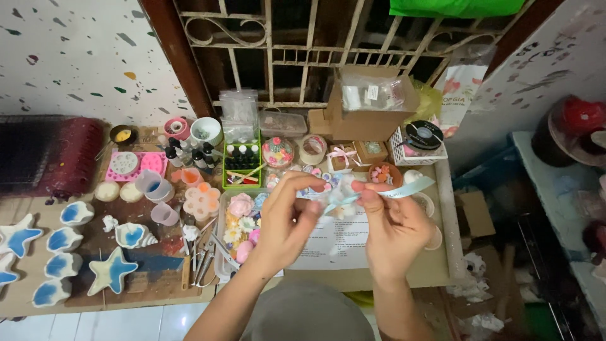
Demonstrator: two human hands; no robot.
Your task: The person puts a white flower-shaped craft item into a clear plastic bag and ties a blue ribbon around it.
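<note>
A pale blue ribbon (404, 189) was pinched between both hands above the cluttered table (435, 265), one end trailing out to the right past the fingers. The right hand (392, 222) had thumb and forefinger closed tight on the ribbon, the other fingers curled in. The left hand (287, 218) was closed too, its fingertips meeting the ribbon at the middle, where a small knot or bow seemed to be forming; I could not tell exactly which.

Right beneath the hands lay a printed sheet of paper (334, 249), and just left of it a clear tray of small pastel flower shapes (243, 221). Scissors and metal tools (202, 252) rested beside that tray. Further left sat blue-and-white star and shell dishes (110, 271), a pink silicone mould (136, 164) and a green rack of little dark bottles (242, 161). Behind the hands stood a cardboard box (369, 104) and a white basket holding a black ribbon spool (423, 136), against the window grille (303, 50).
</note>
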